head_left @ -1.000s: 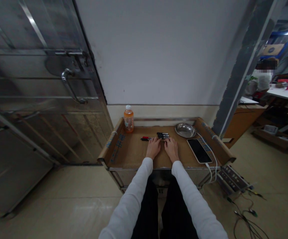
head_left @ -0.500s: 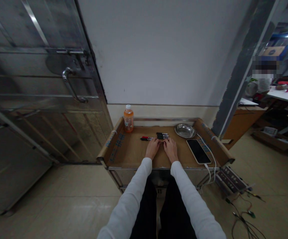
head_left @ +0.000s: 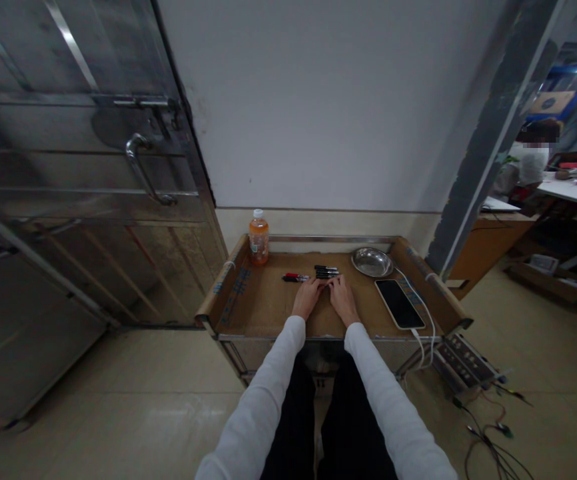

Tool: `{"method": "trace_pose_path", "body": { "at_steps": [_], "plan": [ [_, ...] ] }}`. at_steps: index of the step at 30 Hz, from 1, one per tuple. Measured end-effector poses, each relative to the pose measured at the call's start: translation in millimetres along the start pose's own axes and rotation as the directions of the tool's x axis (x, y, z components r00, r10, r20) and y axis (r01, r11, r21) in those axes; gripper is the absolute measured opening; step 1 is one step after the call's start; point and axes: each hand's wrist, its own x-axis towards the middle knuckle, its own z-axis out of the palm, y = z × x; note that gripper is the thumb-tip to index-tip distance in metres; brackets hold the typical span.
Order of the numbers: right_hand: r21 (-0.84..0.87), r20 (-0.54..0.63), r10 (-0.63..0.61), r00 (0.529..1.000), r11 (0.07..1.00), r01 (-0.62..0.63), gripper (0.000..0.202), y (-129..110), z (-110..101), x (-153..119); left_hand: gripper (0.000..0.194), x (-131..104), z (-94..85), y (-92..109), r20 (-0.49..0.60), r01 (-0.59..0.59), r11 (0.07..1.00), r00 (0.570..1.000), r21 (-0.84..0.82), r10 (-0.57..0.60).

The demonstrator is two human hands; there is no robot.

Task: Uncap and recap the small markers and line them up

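Observation:
My left hand (head_left: pixel 309 295) and my right hand (head_left: pixel 341 297) are close together over the cardboard-lined cart top (head_left: pixel 263 307). Their fingers are curled in, and the fingertips nearly meet. Whatever they pinch, if anything, is hidden or too small to make out. Just beyond the fingertips lie several black pens (head_left: pixel 326 271), side by side and roughly parallel. To their left, next to my left fingers, is a red-and-black pen (head_left: pixel 294 277).
An orange drink bottle (head_left: pixel 258 238) stands at the back left corner. On the right are a shiny metal bowl (head_left: pixel 372 262) and a phone (head_left: pixel 399 304) with a white cable (head_left: pixel 426 307). Raised sides edge the cart. Another person (head_left: pixel 532 163) sits far right; a power strip (head_left: pixel 468 360) is below.
My fingers have drawn closer together and curled in more at the tips. The pens, bottle, bowl and phone keep their places; the view has shifted slightly.

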Motion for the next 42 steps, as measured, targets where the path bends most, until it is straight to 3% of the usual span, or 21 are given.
{"method": "trace_pose_path", "body": {
  "at_steps": [9,18,25,29,34,37,42],
  "plan": [
    [0.054,-0.005,-0.007,1.0,0.998,0.007,0.02,0.2,-0.5,-1.2,0.023,2.1,3.4,-3.7,0.032,-0.03,0.999,0.999,-0.043,0.031],
    [0.052,0.003,0.006,1.0,0.999,-0.006,0.02,0.8,-1.2,-0.9,0.017,0.2,2.9,-1.7,0.011,0.028,0.999,1.0,-0.044,-0.027],
    [0.129,0.013,-0.079,0.997,0.989,0.076,0.026,-0.3,-2.0,-1.0,0.024,-1.7,-1.3,3.6,0.004,0.08,0.99,0.997,-0.114,-0.08],
    [0.158,0.039,-0.067,0.997,0.986,0.06,0.026,0.2,-1.4,-0.7,0.027,-1.8,-2.5,4.7,0.021,0.081,0.989,0.997,-0.123,-0.078],
    [0.088,0.007,-0.012,1.0,0.996,0.011,0.028,-3.3,-3.8,-0.5,0.039,0.0,0.2,3.1,-0.023,-0.006,0.998,1.0,-0.064,0.004],
    [0.017,-0.043,0.031,0.999,0.999,-0.03,0.029,-4.2,-5.0,-0.5,0.047,0.6,2.7,1.7,0.014,-0.057,0.998,0.998,0.012,0.057],
    [-0.058,-0.116,0.074,0.991,0.995,-0.081,0.032,-0.6,-4.0,-1.7,0.041,-0.3,1.9,2.1,0.046,-0.064,0.995,0.997,0.072,0.06]
  ]
}}
